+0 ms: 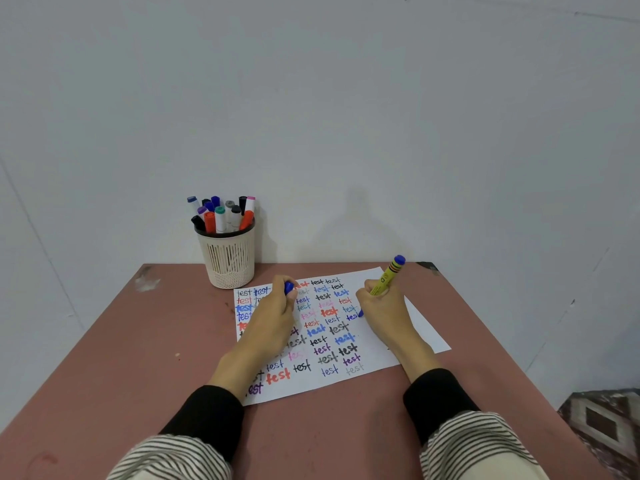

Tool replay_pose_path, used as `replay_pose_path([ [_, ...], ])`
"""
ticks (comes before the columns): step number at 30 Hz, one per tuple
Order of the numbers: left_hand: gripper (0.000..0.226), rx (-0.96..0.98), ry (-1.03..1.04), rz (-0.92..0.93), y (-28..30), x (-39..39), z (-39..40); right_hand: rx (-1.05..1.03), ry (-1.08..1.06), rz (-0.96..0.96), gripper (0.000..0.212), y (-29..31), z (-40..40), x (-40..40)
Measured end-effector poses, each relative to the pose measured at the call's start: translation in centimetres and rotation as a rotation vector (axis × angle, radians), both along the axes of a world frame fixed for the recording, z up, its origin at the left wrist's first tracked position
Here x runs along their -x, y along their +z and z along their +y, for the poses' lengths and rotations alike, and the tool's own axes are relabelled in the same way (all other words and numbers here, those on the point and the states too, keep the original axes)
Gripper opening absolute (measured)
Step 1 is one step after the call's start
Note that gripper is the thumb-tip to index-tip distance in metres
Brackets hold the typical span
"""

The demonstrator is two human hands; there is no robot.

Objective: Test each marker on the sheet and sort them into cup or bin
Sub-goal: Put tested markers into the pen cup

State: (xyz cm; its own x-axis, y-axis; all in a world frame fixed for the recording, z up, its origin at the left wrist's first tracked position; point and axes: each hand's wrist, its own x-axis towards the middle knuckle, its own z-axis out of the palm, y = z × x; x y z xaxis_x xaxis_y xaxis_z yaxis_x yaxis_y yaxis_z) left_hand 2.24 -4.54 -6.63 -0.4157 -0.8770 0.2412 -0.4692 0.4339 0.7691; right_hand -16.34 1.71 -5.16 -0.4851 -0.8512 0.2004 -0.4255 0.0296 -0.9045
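Now, from the head camera, the right hand (381, 308) is pinching a yellow marker (386, 278) — its blue tip is touching the sheet (377, 355) beside the written words. The left hand (273, 315) is curling round a blue cap (288, 287), resting on the sheet. Behind it on the table (145, 348), the cup (228, 259) is standing packed with markers (221, 214).

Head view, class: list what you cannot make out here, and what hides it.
- Marker tip: the right hand covers most of it.
- Blue cap: the left hand wraps it.
- Sheet: hands cover some words.
- Cup: its wall hides the marker barrels.
- Bin: none in view.
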Motion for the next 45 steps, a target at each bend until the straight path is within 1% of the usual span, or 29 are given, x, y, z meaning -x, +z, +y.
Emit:
replay_pose_path([
  [3,0.014,-0.005,0.001,-0.002,0.1,0.0,0.1,-0.005,-0.015,-0.032,0.044,0.1,0.0,0.0],
  [6,0.014,-0.015,0.002,-0.004,0.2,0.0,0.1,0.032,-0.019,-0.083,0.046,0.0,-0.1,0.1],
  [13,0.015,0.012,-0.006,-0.027,0.1,-0.1,0.2,0.003,-0.039,-0.043,0.043,-0.2,-0.1,0.1],
  [15,0.014,0.053,-0.016,-0.069,0.2,-0.1,0.3,0.025,-0.053,-0.116,0.042,-0.2,-0.1,0.3],
  [17,0.012,0.115,-0.029,-0.125,0.2,-0.2,0.5,0.058,-0.105,-0.226,0.037,-0.1,-0.1,0.6],
  [19,0.012,0.151,-0.034,-0.154,0.3,-0.2,0.6,0.079,-0.16,-0.29,0.032,0.0,-0.2,0.7],
  [20,0.013,0.148,-0.03,-0.147,0.4,-0.1,0.7,0.08,-0.188,-0.3,0.034,0.0,-0.3,0.6],
  [23,0.011,0.062,-0.033,-0.051,0.4,-0.1,0.7,0.079,-0.284,-0.341,0.039,0.1,-0.2,0.0],
  [25,0.01,0.039,-0.028,-0.026,0.3,0.1,0.6,0.077,-0.304,-0.343,0.04,0.3,-0.1,-0.6],
  [28,0.017,0.025,0.001,-0.004,0.2,0.2,0.6,0.137,-0.211,-0.301,0.033,0.7,0.1,-1.3],
  [31,0.012,0.044,-0.005,0.024,0.2,0.0,0.8,0.178,-0.082,-0.336,0.027,0.9,0.1,-1.7],
  [33,0.008,0.058,-0.01,0.081,0.3,0.1,0.8,0.147,0.007,-0.391,0.016,1.0,0.0,-1.8],
  [34,0.007,0.061,-0.011,0.118,0.4,0.2,0.8,0.152,0.045,-0.449,0.009,1.0,-0.1,-1.7],
  [35,0.006,0.064,-0.012,0.147,0.5,0.3,0.8,0.175,0.076,-0.534,0.006,1.1,-0.1,-1.7],
  [37,0.009,0.055,-0.022,0.181,0.6,0.4,0.9,0.216,0.115,-0.727,0.014,1.4,-0.2,-1.6],
  [39,0.01,0.019,-0.024,0.211,0.6,0.3,0.9,0.21,0.134,-0.808,0.016,1.6,-0.2,-1.4],
  [42,0.01,-0.023,-0.02,0.247,0.5,0.3,0.9,0.176,0.163,-0.804,0.022,1.5,-0.2,-1.5],
  [45,0.009,-0.02,-0.026,0.23,0.4,0.3,0.7,0.161,0.198,-0.766,0.027,1.5,-0.2,-1.7],
])
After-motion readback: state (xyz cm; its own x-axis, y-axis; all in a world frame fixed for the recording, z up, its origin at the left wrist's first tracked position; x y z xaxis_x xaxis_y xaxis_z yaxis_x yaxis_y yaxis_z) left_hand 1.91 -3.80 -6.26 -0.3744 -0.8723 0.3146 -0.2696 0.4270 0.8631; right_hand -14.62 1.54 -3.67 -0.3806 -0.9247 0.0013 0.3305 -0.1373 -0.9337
